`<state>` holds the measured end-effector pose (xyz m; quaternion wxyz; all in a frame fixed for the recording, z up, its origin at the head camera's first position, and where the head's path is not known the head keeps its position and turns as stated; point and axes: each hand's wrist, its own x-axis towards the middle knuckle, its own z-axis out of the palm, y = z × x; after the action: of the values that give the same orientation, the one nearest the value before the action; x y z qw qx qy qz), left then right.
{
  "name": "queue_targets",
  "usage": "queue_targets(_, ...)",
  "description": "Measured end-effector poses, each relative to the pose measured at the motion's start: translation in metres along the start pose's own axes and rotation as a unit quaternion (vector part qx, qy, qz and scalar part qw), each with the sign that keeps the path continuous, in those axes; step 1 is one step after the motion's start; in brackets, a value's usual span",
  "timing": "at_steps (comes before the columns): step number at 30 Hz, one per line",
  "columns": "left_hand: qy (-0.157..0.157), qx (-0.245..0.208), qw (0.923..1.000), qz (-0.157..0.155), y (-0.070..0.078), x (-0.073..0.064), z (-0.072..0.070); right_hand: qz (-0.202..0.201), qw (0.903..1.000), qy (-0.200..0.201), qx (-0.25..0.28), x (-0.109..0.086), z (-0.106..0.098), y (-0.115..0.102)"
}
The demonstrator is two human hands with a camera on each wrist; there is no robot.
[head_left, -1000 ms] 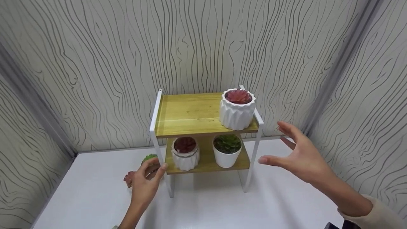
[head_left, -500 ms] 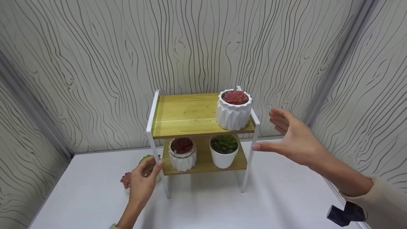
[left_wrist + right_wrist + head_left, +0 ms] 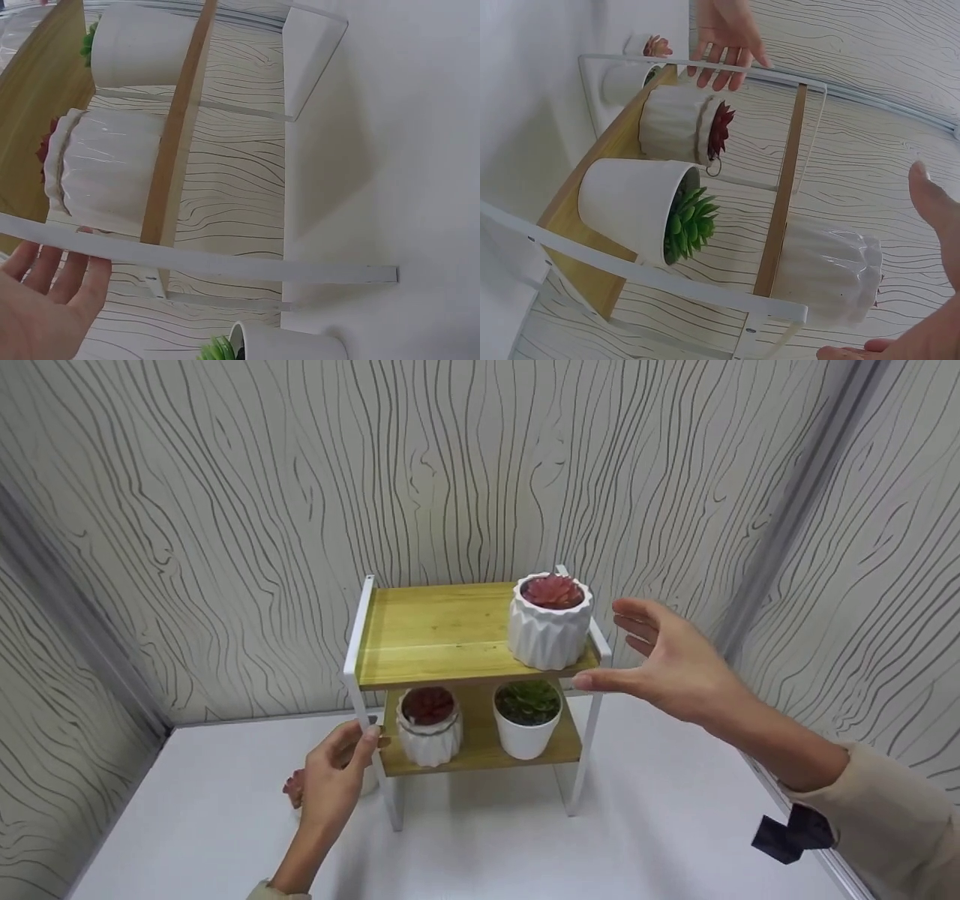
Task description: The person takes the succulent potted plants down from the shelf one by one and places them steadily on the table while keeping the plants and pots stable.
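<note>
A two-tier plant stand [image 3: 424,649] with wooden shelves and white metal side frames stands on the white table. On its top shelf, at the right, is a ribbed white pot [image 3: 550,634] with a red succulent. My right hand [image 3: 675,664] is just right of that pot, thumb and fingers spread apart, holding nothing. The lower shelf bears a ribbed white pot [image 3: 431,735] with a dark red succulent and a smooth white pot [image 3: 630,202] with a green one. At the stand's left post, my left hand [image 3: 335,769] has relaxed fingers [image 3: 67,277] reaching behind the bar, beside the dark red succulent's pot.
More potted succulents stand on the table behind my left hand, among them a pink-red one [image 3: 294,787] and a white pot with a green plant [image 3: 289,343]. Wood-grain patterned panels [image 3: 450,472] enclose the table at the back and sides.
My right hand has moved up and left, closer to the top pot. My left hand has shifted slightly at the left post. The pots stay where they were on the shelves.
</note>
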<state>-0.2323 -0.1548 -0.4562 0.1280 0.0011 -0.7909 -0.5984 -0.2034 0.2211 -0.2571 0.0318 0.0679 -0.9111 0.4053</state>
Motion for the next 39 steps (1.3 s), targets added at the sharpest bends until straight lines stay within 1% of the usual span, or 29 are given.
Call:
queue_targets(5, -0.015, -0.013, 0.9997, 0.011, 0.005, 0.002, -0.001, -0.011, 0.9999, -0.013, -0.002, 0.008, -0.002, -0.004)
queue_targets(9, -0.014, -0.027, 0.9994, 0.016, 0.008, 0.004, -0.002, -0.014, 0.9998, -0.014, -0.006, 0.014, -0.003, -0.008)
queue_targets(13, -0.002, -0.032, 0.9995, 0.002, 0.011, 0.005, -0.003, -0.001, 0.9999, -0.016, 0.003, 0.018, -0.003, -0.010)
queue_targets(17, 0.001, -0.042, 0.9991, -0.012, 0.012, 0.005, -0.003, 0.000, 0.9998, -0.016, 0.011, 0.023, -0.001, -0.012)
queue_targets(23, -0.001, -0.063, 0.9979, -0.013, 0.014, 0.004, -0.002, -0.003, 0.9999, -0.013, 0.001, 0.031, 0.001, -0.015)
queue_targets(31, 0.007, -0.056, 0.9981, -0.026, 0.011, 0.004, -0.002, -0.002, 0.9999, -0.016, 0.004, 0.043, 0.008, -0.019)
queue_targets(36, 0.009, -0.064, 0.9974, -0.029, 0.012, 0.006, -0.002, -0.004, 0.9999, -0.009, -0.002, 0.052, 0.011, -0.021)
queue_targets(39, 0.009, -0.070, 0.9968, -0.038, 0.013, 0.007, -0.002, -0.011, 0.9999, -0.006, -0.005, 0.058, 0.014, -0.021)
